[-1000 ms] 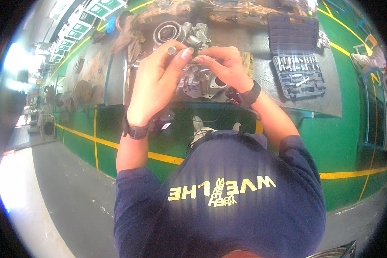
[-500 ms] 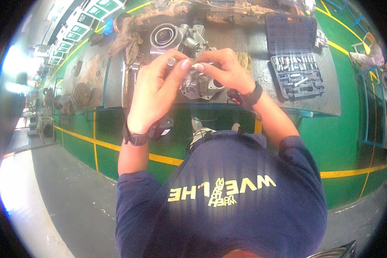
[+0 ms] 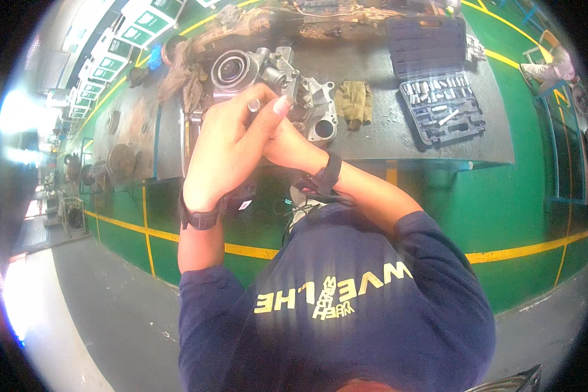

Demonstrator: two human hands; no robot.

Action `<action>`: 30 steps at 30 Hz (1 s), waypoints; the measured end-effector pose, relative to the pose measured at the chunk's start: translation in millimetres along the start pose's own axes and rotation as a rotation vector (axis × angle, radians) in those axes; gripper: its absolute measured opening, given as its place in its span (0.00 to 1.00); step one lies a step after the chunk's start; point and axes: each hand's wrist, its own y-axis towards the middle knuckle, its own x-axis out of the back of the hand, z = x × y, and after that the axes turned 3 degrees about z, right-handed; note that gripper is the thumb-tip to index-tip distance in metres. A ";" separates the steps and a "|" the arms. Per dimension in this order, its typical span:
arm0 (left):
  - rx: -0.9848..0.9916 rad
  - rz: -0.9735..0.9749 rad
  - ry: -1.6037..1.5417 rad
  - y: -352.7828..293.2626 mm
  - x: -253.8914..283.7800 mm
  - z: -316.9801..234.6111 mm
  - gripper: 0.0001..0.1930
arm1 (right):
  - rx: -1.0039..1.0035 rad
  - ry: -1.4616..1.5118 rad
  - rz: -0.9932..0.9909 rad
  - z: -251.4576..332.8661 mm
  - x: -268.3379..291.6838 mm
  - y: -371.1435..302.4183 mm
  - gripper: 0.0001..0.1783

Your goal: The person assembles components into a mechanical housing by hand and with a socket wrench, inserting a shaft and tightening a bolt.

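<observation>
On a grey metal workbench (image 3: 398,140) before a cast-metal housing (image 3: 268,81), the left hand (image 3: 225,147) pinches a small metal sleeve (image 3: 254,104) (light, rigid, probably slippery; best gripped by its sides), right hand (image 3: 287,140) fingers hidden behind it.

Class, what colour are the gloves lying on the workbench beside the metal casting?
Olive green gloves, seen in the head view.

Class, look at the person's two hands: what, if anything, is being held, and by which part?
The left hand pinches a small metal cylinder by its side, between fingertips. The right hand is mostly hidden; its hold cannot be told.
</observation>
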 end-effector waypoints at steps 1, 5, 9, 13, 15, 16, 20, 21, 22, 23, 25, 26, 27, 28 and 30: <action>0.003 0.033 -0.026 -2.0 -0.1 -1.3 0.13 | -0.022 -0.047 -0.034 1.4 0.6 1.4 0.15; -0.195 0.039 0.028 -10.1 -10.0 -0.9 0.12 | 0.223 -0.114 -0.082 -14.1 9.7 4.5 0.10; -0.228 -0.005 0.152 -18.8 -11.1 0.7 0.09 | 0.575 -0.726 -0.100 -7.2 28.3 15.0 0.11; -0.254 -0.061 0.210 -28.9 -9.0 7.6 0.08 | 0.583 -0.692 -0.367 11.4 42.1 20.0 0.13; -0.257 -0.097 0.254 -27.6 -0.9 18.7 0.09 | 0.488 -0.818 -0.508 15.4 57.6 7.0 0.12; -0.180 -0.150 0.232 -25.6 2.7 22.9 0.10 | 0.491 -0.812 -0.501 19.3 69.0 0.8 0.12; -0.005 -0.296 0.135 -16.0 12.5 25.0 0.10 | 0.255 -0.801 -0.103 40.6 70.9 -47.5 0.09; 0.028 -0.298 0.108 -15.3 14.1 22.6 0.10 | 0.220 -0.802 0.059 46.0 63.3 -58.6 0.10; 0.018 -0.289 0.109 -11.2 11.7 22.8 0.10 | 0.224 -0.759 0.129 47.1 49.5 -66.9 0.11; -0.036 -0.247 0.139 -7.8 6.1 24.2 0.10 | 0.075 -0.685 0.112 42.8 30.7 -73.9 0.11; -0.106 -0.187 0.171 -5.0 -2.9 13.4 0.11 | 0.064 -0.704 0.092 25.3 13.8 -65.3 0.12; -0.117 -0.174 0.169 -2.1 -7.6 13.1 0.10 | 0.076 -0.695 0.068 19.4 9.2 -58.7 0.12; -0.117 -0.178 0.177 -3.3 -9.2 9.1 0.10 | 0.108 -0.624 0.051 4.2 0.7 -53.8 0.10; -0.050 -0.066 0.127 -6.9 -6.4 4.5 0.11 | 0.158 -0.512 -0.010 0.9 -9.5 -46.3 0.09; -0.086 -0.061 0.186 -10.8 -14.9 -4.2 0.11 | 0.210 -0.408 -0.087 -7.2 -17.6 -34.9 0.09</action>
